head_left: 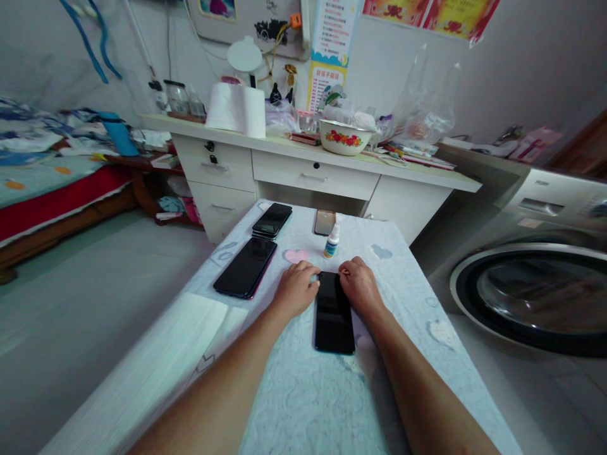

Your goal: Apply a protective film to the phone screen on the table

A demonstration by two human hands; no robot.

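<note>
A black phone [334, 319] lies flat on the cloth-covered table [303, 404], screen up. My left hand [297, 287] rests at its upper left corner, fingers bent, thumb and index fingertips close to the edge. At the upper right corner is my right hand [359, 284], its fingers curled in against the phone's side. Whether either hand grips the phone is hard to make out. Just beyond the hands stands a small white bottle [332, 242] with a blue and yellow label.
Left of my hands lie a larger dark phone pile [245, 266] and a stack of phones [272, 220]. A phone case or phone [325, 222] lies behind the bottle. White folded material [190, 335] covers the left edge. Beyond is a desk [313, 177]; a washing machine [535, 253] stands right.
</note>
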